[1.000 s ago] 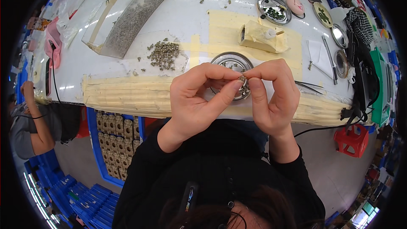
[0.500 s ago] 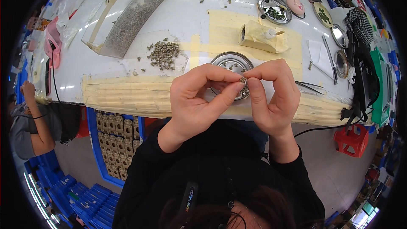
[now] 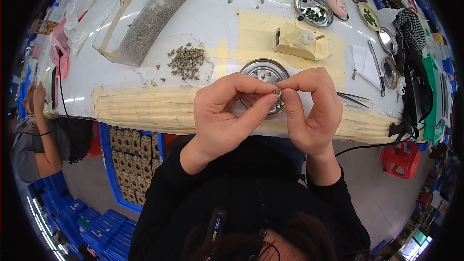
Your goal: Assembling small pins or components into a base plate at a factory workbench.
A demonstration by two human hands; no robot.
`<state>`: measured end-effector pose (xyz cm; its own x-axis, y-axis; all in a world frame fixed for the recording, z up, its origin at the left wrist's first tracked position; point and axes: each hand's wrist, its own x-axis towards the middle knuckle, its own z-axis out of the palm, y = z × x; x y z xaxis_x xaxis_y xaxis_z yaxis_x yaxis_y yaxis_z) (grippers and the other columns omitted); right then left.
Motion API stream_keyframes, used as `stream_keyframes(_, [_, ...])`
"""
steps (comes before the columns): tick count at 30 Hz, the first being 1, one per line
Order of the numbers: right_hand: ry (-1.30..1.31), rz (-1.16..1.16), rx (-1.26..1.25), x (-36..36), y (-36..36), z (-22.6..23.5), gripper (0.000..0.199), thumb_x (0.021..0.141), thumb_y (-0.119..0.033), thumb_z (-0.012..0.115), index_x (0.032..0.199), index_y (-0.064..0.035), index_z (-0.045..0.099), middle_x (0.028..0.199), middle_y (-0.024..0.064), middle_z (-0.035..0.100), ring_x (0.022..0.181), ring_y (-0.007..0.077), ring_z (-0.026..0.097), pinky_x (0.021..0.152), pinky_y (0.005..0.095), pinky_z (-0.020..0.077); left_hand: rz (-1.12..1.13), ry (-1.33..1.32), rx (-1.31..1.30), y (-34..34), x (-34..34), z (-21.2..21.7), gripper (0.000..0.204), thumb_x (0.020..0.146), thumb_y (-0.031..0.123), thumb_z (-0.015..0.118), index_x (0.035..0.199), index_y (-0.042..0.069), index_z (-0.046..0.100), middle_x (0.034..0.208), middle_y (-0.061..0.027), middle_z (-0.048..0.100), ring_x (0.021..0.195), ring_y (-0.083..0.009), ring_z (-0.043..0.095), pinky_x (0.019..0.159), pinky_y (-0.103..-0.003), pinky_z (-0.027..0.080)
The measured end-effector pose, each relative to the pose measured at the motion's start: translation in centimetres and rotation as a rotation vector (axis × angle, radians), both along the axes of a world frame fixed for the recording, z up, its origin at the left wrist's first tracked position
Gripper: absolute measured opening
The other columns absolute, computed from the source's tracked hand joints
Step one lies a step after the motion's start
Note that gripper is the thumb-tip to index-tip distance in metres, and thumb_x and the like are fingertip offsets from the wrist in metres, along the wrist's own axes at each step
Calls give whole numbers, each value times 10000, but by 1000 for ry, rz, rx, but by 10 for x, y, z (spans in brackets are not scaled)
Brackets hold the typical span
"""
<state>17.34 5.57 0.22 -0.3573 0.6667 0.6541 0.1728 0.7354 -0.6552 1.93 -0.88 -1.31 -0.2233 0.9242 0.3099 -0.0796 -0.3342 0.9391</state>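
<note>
My left hand (image 3: 231, 111) and my right hand (image 3: 314, 108) meet fingertip to fingertip over a round metal dish (image 3: 265, 64). Pinched between thumb and forefinger of both is a small metal part (image 3: 277, 92), mostly covered by the fingertips, so its exact kind is hidden. Several small metal pieces lie in the dish below, partly hidden by my hands. To the left, a pile of small metal parts (image 3: 187, 63) is spread on the white table (image 3: 227, 29).
A clear bin (image 3: 154, 24) of small parts stands at the back left. Beyond the dish sits a tape-covered block (image 3: 300, 43). Tweezers (image 3: 355, 99) lie to the right, near a metal plate of dark green pieces (image 3: 313, 10). A person's arm (image 3: 41, 125) shows at far left.
My hands hold nearly the same pose around the small part. At far left, the other person's hands have shifted slightly.
</note>
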Motion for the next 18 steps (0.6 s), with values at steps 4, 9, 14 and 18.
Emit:
stream_keyframes(4, [9,2,12,-1,0,0,133,766,39,723,869,-26,672,804,68,663,707,232,584,634,313,449,-3,-45,-38,-1,2,3,127,866,-23,718,989,-44,696,905,-71,716,755,-76,636,681,-216,511])
stream_keyframes(9, [-6,4,37,-1,1,0,156,752,53,726,874,-31,677,805,68,665,706,229,585,629,310,449,-20,-57,-70,-2,1,1,126,872,-20,714,992,-49,685,898,-69,710,761,-74,637,684,-215,512])
stream_keyframes(14, [-9,2,21,-1,0,0,143,761,48,724,867,-32,672,805,66,663,704,231,584,630,311,449,-24,-51,-78,-2,1,4,128,873,-26,714,995,-50,683,904,-72,710,777,-77,643,694,-218,517])
stream_keyframes(18, [1,2,-9,0,0,0,123,776,40,721,858,-29,659,806,68,661,701,237,583,633,316,450,11,-90,-26,0,5,7,145,867,-45,713,1011,-47,692,920,-78,714,799,-89,657,708,-223,528])
